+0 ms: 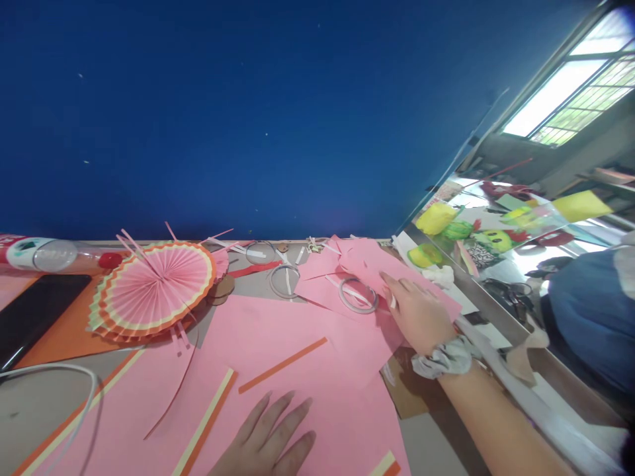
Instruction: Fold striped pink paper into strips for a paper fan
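My left hand [272, 436] lies palm down near the bottom middle, fingers spread, on a large pink paper sheet [297, 370]. Beside its fingertips is a thin orange strip [282, 365]; a cream-and-orange strip [206, 423] runs to its left. My right hand [421, 314], with a grey scrunchie [444, 357] at the wrist, reaches to a pile of pink paper pieces [364, 261]. Its thumb and fingers are bent on the pink paper. A grey tape ring [358, 295] lies just left of those fingers, with another ring [284, 282] further left.
A pleated pink paper rosette [161, 287] with cream and orange edging sits at left. Near it are a clear bottle [59, 256] with a red cap, a black phone [42, 317] and a white cable [74, 369]. A blue panel [248, 119] stands behind. Colourful fruit-like pieces [436, 218] fill the right side beside a person's blue clothing [590, 317].
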Demonstrator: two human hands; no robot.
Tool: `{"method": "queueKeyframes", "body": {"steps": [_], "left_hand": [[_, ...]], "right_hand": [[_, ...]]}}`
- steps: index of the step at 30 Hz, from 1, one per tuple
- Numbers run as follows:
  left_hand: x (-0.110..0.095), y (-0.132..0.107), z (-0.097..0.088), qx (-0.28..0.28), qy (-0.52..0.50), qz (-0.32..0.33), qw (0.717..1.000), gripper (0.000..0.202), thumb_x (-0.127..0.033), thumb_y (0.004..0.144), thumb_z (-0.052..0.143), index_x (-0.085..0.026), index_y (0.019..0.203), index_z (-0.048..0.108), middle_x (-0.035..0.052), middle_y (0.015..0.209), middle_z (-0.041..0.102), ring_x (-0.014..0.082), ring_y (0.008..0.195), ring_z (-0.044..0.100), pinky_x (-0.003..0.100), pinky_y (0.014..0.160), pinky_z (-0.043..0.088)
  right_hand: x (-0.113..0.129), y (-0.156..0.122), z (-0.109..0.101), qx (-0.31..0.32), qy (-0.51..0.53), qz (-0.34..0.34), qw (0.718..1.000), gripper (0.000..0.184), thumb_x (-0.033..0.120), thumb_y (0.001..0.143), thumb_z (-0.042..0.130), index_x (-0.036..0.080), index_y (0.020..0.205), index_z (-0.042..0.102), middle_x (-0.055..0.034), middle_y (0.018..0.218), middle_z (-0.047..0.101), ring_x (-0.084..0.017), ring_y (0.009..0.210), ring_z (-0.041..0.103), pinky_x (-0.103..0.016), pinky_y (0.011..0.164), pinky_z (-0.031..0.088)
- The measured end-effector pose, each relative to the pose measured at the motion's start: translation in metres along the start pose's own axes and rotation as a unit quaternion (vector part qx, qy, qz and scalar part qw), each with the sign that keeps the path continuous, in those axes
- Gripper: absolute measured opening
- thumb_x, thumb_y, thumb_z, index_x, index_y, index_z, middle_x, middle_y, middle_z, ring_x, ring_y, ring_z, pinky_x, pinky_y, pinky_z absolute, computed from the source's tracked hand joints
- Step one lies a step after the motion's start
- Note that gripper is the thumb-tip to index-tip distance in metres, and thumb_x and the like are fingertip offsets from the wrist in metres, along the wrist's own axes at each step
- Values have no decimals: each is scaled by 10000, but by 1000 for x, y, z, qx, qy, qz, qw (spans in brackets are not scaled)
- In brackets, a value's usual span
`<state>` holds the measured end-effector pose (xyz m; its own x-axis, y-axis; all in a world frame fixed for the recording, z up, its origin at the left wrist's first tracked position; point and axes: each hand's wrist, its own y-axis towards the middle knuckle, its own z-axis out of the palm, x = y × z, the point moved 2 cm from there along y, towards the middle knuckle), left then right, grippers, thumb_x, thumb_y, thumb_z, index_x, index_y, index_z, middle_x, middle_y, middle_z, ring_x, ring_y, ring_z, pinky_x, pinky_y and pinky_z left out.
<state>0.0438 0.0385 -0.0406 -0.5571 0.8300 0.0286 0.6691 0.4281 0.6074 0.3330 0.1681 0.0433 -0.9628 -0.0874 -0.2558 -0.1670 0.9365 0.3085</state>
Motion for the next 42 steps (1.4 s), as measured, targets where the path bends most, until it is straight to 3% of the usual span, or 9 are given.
{"method": "queueKeyframes", "body": {"steps": [4,8,13,22,26,31,37,39,42], "left_hand": [[1,2,-4,17,4,4,1000,185,-210,864,484,-215,1026,574,55,1175,583,236,1132,489,455,1091,115],[1,3,-6,31,3,13,999,185,-251,860,506,-213,1027,576,50,1170,594,237,1106,508,454,1092,104],[-1,1,0,-2,-13,-7,1000,167,-260,833,545,-210,987,587,57,1154,598,249,1108,502,455,1085,123],[-2,-2,2,9,13,-8,1000,195,-271,833,553,-223,1021,557,52,1234,540,231,1124,500,449,1081,159],[-1,0,-2,12,5,-6,1000,200,-263,819,574,-220,1014,572,52,1187,574,244,1114,498,460,1081,137],[0,3,-7,24,9,-1,1000,176,-266,844,538,-218,1008,581,49,1178,580,232,1094,503,440,1079,128],[1,8,-17,63,21,27,997,230,-250,886,467,-216,1092,565,70,1209,572,234,1089,522,443,1060,150],[1,8,-17,74,27,44,996,253,-256,898,449,-223,1129,549,67,1229,563,227,1101,520,420,1041,203],[-1,7,-12,60,13,46,997,250,-285,897,453,-230,1120,551,56,1239,559,229,1126,507,391,995,286]], "right_hand": [[8,5,6,-13,1,51,999,228,244,886,390,126,1017,535,-56,562,570,-227,511,537,-304,485,337],[21,9,9,7,43,-43,998,141,149,858,423,173,842,560,-93,781,605,-237,747,559,-335,668,400],[37,4,9,37,117,-131,984,172,228,880,442,215,992,572,-61,948,577,-213,879,523,-336,782,406],[37,1,12,29,263,-66,962,137,308,868,462,211,817,545,-69,917,547,-237,884,519,-409,809,411],[23,8,-7,10,384,11,923,179,358,909,374,225,869,487,-57,933,548,-217,924,540,-395,838,435],[12,14,-38,-23,535,91,840,250,400,938,230,250,812,385,2,729,509,-199,812,590,-381,746,495],[12,16,-71,-32,643,151,750,209,471,855,430,284,779,486,-11,683,498,-226,757,582,-397,769,497],[17,10,-81,-21,627,153,764,255,475,860,418,274,734,511,-25,712,546,-232,785,596,-401,776,497],[42,-9,-88,7,489,62,870,199,392,871,435,269,812,579,-31,777,614,-224,803,612,-389,769,498]]}}
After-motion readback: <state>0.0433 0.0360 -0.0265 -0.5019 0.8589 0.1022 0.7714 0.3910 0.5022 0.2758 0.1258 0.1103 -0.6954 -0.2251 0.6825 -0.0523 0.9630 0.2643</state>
